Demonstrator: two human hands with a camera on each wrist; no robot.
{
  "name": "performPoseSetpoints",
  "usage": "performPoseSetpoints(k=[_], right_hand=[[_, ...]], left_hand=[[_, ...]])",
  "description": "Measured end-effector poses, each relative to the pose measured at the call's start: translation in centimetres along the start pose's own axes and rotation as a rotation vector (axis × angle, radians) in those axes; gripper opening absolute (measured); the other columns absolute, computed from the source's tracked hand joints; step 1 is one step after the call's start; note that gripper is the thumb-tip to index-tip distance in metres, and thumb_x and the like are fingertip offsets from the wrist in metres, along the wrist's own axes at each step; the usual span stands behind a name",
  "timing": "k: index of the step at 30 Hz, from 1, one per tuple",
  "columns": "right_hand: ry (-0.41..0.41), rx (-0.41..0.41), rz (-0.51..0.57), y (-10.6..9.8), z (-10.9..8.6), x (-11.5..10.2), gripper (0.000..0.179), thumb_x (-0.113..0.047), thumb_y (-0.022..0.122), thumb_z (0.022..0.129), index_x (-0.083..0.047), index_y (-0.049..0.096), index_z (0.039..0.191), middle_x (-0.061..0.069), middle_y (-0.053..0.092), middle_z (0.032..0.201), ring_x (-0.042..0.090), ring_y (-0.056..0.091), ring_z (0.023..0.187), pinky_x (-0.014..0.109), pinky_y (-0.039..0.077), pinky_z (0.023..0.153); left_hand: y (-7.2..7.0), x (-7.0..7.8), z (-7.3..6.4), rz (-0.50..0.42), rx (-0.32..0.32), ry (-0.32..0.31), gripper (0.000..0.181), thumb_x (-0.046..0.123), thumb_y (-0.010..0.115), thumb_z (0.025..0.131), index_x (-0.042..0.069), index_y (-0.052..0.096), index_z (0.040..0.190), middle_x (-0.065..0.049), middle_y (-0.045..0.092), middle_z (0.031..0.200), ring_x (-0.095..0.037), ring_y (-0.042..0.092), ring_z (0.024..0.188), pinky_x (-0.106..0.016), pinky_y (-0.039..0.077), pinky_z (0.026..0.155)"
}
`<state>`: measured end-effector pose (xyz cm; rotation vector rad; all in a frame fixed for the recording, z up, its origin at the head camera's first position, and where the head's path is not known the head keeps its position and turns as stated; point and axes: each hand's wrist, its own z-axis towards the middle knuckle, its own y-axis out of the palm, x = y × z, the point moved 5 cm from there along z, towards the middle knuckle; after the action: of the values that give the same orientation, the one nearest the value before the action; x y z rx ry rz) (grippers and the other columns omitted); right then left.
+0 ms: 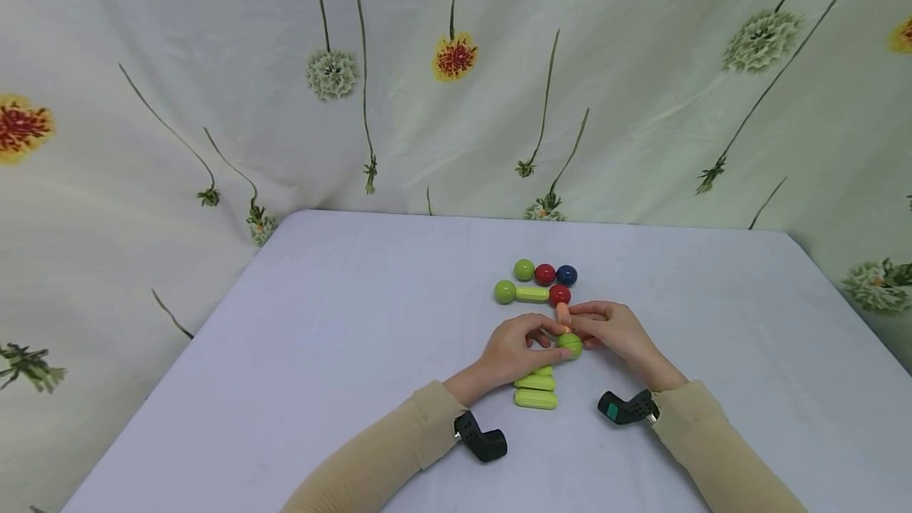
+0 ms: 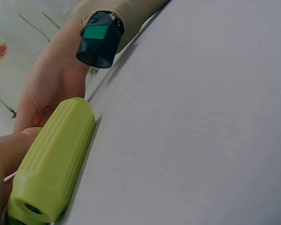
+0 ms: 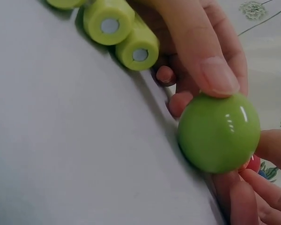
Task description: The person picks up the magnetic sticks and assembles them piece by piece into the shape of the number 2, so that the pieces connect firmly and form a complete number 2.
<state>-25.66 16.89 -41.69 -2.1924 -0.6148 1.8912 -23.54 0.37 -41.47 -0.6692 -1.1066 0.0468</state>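
Between the thumb and fingers of my left hand (image 1: 514, 348) is a shiny green ball (image 1: 570, 346), large in the right wrist view (image 3: 219, 133) with the thumb on it. My right hand (image 1: 614, 332) pinches an orange rod (image 1: 563, 313) just beyond that ball. The rod's far end meets a red ball (image 1: 559, 295), which joins a yellow-green rod (image 1: 532, 294) and another green ball (image 1: 505, 291) in a line. Beside my left hand lie several yellow-green rods (image 1: 536, 399); in the right wrist view these rods (image 3: 108, 24) show round grey discs in their ends.
Behind the joined pieces sit a green ball (image 1: 524, 270), a red ball (image 1: 545, 274) and a blue ball (image 1: 566, 275) in a row. Everything lies on a table with a pale cloth (image 1: 342, 323). A flower-printed curtain (image 1: 627, 85) hangs behind the table.
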Motion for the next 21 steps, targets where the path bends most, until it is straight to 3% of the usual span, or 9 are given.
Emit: performPoseSetpoints(k=[6,12,21], right_hand=[[-0.063,0.023,0.011,-0.2,-0.4,0.6,0.044,-0.031,0.067,0.088,0.004,0.06,0.114,0.009,0.068,0.095,0.014,0.062,0.075,0.023,0.052,0.066],[-0.184,0.037,-0.05,0.0,-1.2,0.9,0.038,-0.032,0.07,0.085,-0.001,0.062,0.106,0.005,0.066,0.089,0.016,0.061,0.077,0.024,0.05,0.068],[-0.419,-0.086,-0.104,0.3,-2.2,0.8,0.039,-0.02,0.078,0.077,-0.008,0.065,0.111,0.003,0.063,0.102,0.014,0.058,0.09,0.025,0.05,0.075]], left_hand=[[0.2,-0.1,0.0,0.007,-0.008,-0.001,0.028,0.027,0.074,0.082,0.013,0.068,0.105,0.006,0.067,0.097,-0.005,0.059,0.08,-0.019,0.046,0.07],[0.3,-0.1,-0.1,0.011,-0.008,0.009,0.027,0.025,0.074,0.082,0.011,0.068,0.105,0.005,0.067,0.093,-0.005,0.059,0.079,-0.018,0.044,0.07],[0.0,-0.2,-0.1,0.002,-0.017,0.025,0.026,0.023,0.072,0.084,0.01,0.068,0.105,0.003,0.067,0.095,-0.002,0.059,0.08,-0.019,0.044,0.071]])
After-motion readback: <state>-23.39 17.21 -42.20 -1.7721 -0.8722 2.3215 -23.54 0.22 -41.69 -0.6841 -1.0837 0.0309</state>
